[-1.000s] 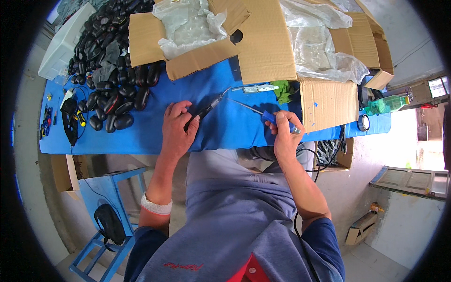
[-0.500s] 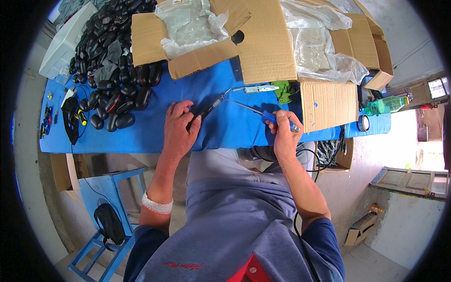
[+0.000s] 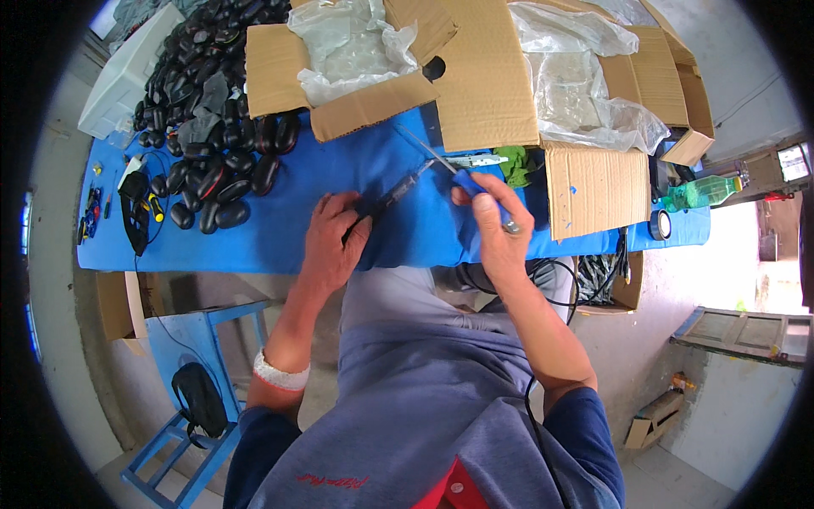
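Observation:
My left hand (image 3: 337, 236) is closed around a slim dark tool (image 3: 392, 197) with a paler, shiny front part; its exact kind I cannot make out. It slants up and to the right over the blue cloth. My right hand (image 3: 502, 222) grips a screwdriver (image 3: 468, 182) by its blue handle, the metal shaft pointing up and to the left. The shaft crosses close to the dark tool's front end; whether they touch I cannot tell. Just beyond lies a thin whitish, pen-like thing (image 3: 480, 159), beside a green cloth (image 3: 515, 166).
Many black rounded cases (image 3: 227, 214) are heaped at the left. Cardboard boxes (image 3: 373, 106) with clear plastic stand at the back. A cardboard flap (image 3: 598, 193), a tape roll (image 3: 660, 225) and a green bottle (image 3: 702, 193) are to the right. Small tools (image 3: 91, 216) lie far left.
My right hand has moved slightly left and turned the screwdriver, so its shaft points more steeply away, across the dark tool's front end. My left hand keeps its hold on the dark tool.

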{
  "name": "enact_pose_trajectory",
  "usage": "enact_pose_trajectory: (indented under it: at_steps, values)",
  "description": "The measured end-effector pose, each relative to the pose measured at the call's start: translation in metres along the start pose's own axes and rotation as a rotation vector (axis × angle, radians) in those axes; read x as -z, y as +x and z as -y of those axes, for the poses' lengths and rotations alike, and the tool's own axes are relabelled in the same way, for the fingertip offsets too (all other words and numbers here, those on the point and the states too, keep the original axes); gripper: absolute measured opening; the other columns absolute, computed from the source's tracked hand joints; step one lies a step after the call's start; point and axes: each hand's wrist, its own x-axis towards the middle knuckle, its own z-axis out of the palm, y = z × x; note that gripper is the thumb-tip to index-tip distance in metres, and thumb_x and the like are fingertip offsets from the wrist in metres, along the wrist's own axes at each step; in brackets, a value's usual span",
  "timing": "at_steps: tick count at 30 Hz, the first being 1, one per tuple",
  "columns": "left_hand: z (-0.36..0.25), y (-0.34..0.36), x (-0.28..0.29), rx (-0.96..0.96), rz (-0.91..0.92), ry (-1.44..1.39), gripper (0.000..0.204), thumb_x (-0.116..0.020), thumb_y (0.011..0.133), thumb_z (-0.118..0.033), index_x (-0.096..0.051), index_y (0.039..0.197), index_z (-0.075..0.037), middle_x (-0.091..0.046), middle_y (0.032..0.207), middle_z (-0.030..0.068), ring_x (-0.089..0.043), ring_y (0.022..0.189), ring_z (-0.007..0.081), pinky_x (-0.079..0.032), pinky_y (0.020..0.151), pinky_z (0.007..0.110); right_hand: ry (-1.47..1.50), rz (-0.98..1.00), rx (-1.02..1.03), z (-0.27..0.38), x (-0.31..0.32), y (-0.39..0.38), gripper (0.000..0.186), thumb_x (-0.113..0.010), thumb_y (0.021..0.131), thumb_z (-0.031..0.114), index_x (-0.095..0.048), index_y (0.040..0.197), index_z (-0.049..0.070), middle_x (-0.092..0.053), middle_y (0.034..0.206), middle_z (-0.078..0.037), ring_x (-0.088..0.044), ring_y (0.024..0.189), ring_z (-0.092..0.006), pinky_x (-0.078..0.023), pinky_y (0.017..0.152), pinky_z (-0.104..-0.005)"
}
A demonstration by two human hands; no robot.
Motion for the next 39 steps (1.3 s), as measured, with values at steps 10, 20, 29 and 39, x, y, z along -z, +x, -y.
enact_pose_trajectory:
  at_steps: [10, 20, 29, 39]
  values:
    - [-0.006, -0.054, -0.035, 0.264, 0.184, -0.341, 0.043, -0.047, 0.101, -0.033, -0.059, 0.081, 0.003, -0.056, 0.072, 0.0112, -0.057, 0.070, 0.0225, -0.046, 0.072, 0.036, -0.264, 0.207, 0.002, -0.068, -0.009, -0.029, 0.025, -0.070, 0.087, 0.014, -0.065, 0.108, 0.000, -0.069, 0.095, -0.014, -0.065, 0.083, -0.0203, -0.051, 0.075, -0.0292]
    - [0.007, -0.102, -0.118, 0.781, 0.372, -1.042, 0.050, -0.044, 0.101, -0.043, -0.057, 0.076, -0.002, -0.061, 0.072, 0.0134, -0.053, 0.052, 0.0105, -0.052, 0.057, 0.029, -0.320, 0.165, 0.050, -0.153, 0.015, -0.057, 0.023, -0.070, 0.085, 0.009, -0.065, 0.106, -0.001, -0.068, 0.091, -0.014, -0.064, 0.078, -0.0216, -0.050, 0.071, -0.0301]
    - [0.035, -0.100, -0.144, 1.009, 0.508, -1.551, 0.050, -0.043, 0.099, -0.049, -0.059, 0.087, -0.003, -0.064, 0.094, 0.0248, -0.056, 0.051, 0.0157, -0.057, 0.062, 0.039, -0.476, 0.314, 0.266, -0.151, 0.025, -0.040, 0.026, -0.072, 0.080, 0.003, -0.066, 0.104, 0.001, -0.065, 0.088, -0.015, -0.061, 0.077, -0.0275, -0.049, 0.068, -0.0332]
    - [0.045, -0.104, -0.161, 0.955, 0.693, -1.887, 0.054, -0.042, 0.098, -0.054, -0.060, 0.095, -0.003, -0.062, 0.103, 0.0263, -0.061, 0.057, 0.0179, -0.059, 0.061, 0.039, -0.420, 0.434, 0.291, -0.160, 0.035, -0.031, 0.024, -0.072, 0.078, 0.002, -0.066, 0.102, 0.000, -0.068, 0.093, -0.014, -0.062, 0.081, -0.0279, -0.050, 0.072, -0.0352]
